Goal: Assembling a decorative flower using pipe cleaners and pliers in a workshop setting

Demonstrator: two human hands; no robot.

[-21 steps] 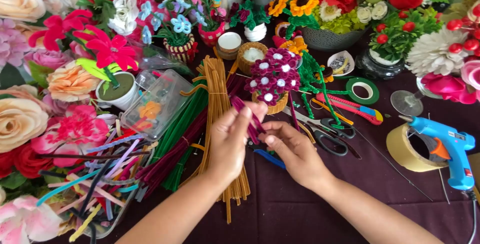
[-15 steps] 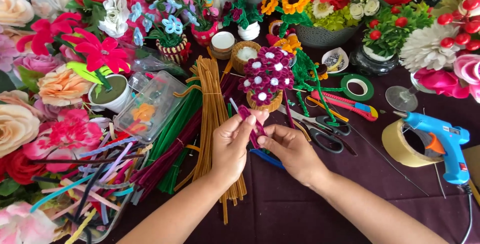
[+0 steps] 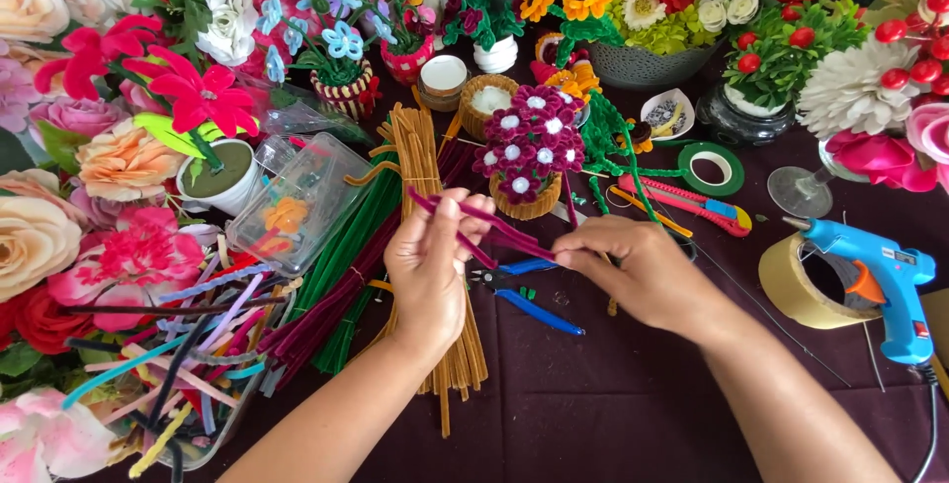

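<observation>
Magenta pipe cleaner [image 3: 494,228]: a fuzzy stem stretched between both hands above the dark cloth table [image 3: 613,414], just in front of a small basket of purple flowers [image 3: 529,157]. I log my left hand [image 3: 430,265] closed around its upper end, fingers curled and pinching, the free tip poking out to the upper left. My right hand [image 3: 638,270] is pinched shut on the lower end, thumb and forefinger pressed on the stem, palm turned down. Blue-handled pliers [image 3: 529,290] lie on the cloth directly under the two hands, not touched. Bundle of tan pipe cleaners [image 3: 420,162] runs up the table behind and under the left wrist; dark green and maroon bundles [image 3: 346,265] lie beside it to the left. Clear plastic box [image 3: 297,201] sits left of those, with loose multicoloured stems [image 3: 178,345] scattered below it. Blue glue gun [image 3: 880,280] stands at the right edge, leaning against a roll of tan tape [image 3: 796,285]. Roll of green floral tape [image 3: 714,169] and a red and blue utility knife [image 3: 692,208] lie beyond the right hand. Potted and loose artificial flowers [image 3: 198,97] crowd the far and left edges of the table
</observation>
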